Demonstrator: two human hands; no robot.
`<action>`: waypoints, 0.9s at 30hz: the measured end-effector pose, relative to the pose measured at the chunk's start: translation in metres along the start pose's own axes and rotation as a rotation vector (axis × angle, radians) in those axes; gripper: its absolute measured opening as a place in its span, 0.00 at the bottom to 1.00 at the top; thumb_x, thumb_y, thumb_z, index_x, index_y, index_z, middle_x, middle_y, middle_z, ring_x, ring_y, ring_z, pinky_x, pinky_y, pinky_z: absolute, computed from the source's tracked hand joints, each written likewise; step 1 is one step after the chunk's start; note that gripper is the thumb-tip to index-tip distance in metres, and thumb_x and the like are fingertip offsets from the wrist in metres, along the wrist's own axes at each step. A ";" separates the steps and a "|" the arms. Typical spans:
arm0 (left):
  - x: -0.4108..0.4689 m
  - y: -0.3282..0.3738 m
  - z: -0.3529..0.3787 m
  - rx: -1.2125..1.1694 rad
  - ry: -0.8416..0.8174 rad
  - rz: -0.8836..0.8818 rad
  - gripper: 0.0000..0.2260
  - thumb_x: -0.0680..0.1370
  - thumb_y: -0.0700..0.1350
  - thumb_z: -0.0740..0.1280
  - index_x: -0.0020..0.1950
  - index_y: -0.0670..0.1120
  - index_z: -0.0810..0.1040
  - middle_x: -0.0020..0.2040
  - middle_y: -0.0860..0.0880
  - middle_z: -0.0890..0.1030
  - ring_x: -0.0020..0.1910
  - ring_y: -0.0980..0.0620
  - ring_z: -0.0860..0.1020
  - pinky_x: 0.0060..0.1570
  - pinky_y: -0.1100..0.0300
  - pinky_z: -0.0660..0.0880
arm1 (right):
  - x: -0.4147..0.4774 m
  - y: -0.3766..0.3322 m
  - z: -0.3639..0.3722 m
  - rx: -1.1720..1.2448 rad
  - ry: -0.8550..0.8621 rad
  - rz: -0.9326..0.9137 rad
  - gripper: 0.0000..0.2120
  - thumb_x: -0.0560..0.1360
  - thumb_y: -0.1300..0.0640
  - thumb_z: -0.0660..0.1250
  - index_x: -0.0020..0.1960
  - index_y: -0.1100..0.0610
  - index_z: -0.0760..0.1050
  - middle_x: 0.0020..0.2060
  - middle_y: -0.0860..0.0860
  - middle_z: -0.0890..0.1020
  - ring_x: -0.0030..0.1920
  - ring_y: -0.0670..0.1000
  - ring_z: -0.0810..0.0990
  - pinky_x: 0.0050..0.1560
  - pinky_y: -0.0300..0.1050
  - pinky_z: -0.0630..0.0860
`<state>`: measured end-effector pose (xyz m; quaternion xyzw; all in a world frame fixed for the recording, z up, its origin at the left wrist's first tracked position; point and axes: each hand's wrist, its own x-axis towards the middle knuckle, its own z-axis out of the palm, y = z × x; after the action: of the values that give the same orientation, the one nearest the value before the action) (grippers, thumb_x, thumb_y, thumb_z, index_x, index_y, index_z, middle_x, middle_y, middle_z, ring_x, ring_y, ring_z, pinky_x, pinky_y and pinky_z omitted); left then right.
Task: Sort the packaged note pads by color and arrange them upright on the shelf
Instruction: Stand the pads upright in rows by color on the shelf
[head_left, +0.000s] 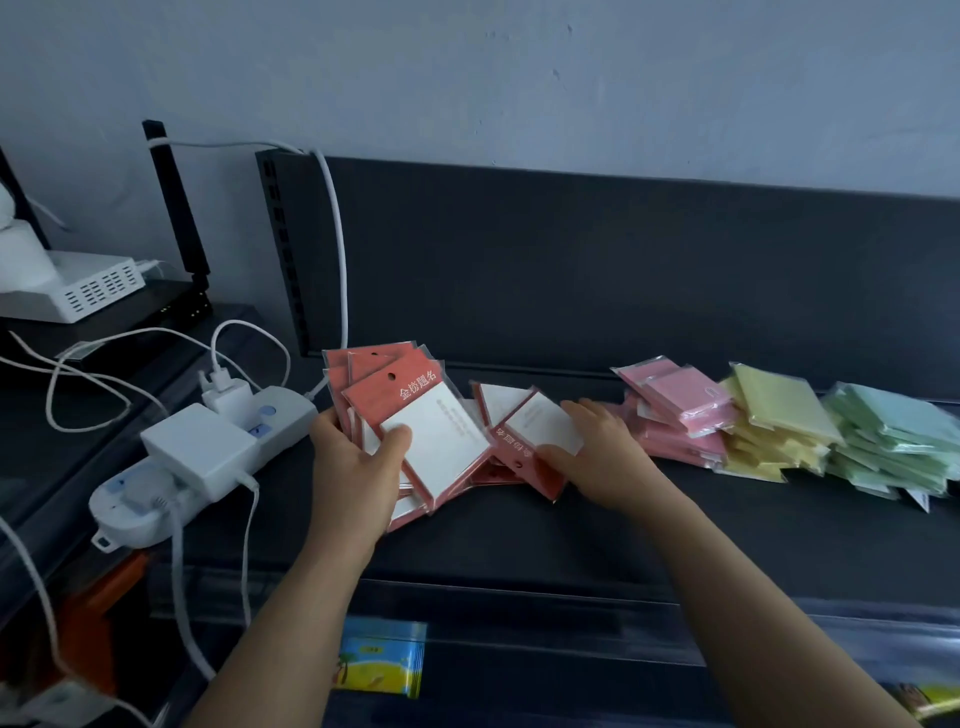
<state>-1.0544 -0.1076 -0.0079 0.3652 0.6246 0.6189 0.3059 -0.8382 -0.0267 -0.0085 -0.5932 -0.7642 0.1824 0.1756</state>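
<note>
Red-carded and film-wrapped: gripping a fanned bundle of red note pads (415, 415) in the left hand (358, 457), thumb pressed across the top white face, fingers curled behind, held tilted just above the shelf (519, 535) near its left end. Pinching with the right hand (597, 457) at the topmost of the loose red pads (524, 431), which lie flat just beside the bundle; fingers spread over it, thumb at its near edge.

Further right along the back edge, slumped in leaning stacks: pink pads (680, 410), then yellow pads (774, 421), then green pads (893, 431) toward the right end. Off the left end, a white power strip (208, 447).

Seemingly mid-gathering of the red group, with the colour sorting largely done. Next, probably: lift the loose pad, turn it to match the others, add it to the bundle, then square up and stand upright against the back panel (571, 270).
</note>
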 end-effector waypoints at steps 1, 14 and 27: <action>0.001 -0.001 -0.001 0.013 -0.006 0.002 0.18 0.76 0.42 0.68 0.62 0.46 0.65 0.53 0.51 0.78 0.49 0.54 0.79 0.37 0.60 0.74 | 0.000 0.001 0.000 -0.020 -0.034 0.003 0.25 0.75 0.45 0.66 0.67 0.55 0.66 0.62 0.54 0.72 0.66 0.57 0.68 0.62 0.48 0.66; 0.005 -0.001 -0.003 0.049 -0.010 0.014 0.14 0.79 0.45 0.64 0.62 0.48 0.64 0.55 0.49 0.78 0.49 0.55 0.79 0.36 0.61 0.73 | -0.002 0.008 -0.018 0.531 0.180 0.180 0.13 0.77 0.56 0.65 0.60 0.59 0.74 0.48 0.50 0.82 0.45 0.48 0.80 0.39 0.41 0.74; -0.017 0.006 0.020 0.007 -0.099 0.074 0.15 0.80 0.54 0.62 0.62 0.51 0.61 0.51 0.56 0.76 0.45 0.59 0.79 0.31 0.71 0.74 | -0.013 -0.021 0.009 1.081 0.025 0.176 0.37 0.71 0.65 0.72 0.73 0.48 0.59 0.61 0.53 0.78 0.53 0.55 0.82 0.49 0.55 0.82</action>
<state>-1.0279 -0.1107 -0.0045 0.4190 0.5969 0.6090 0.3120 -0.8569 -0.0450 -0.0070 -0.4825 -0.5070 0.5559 0.4485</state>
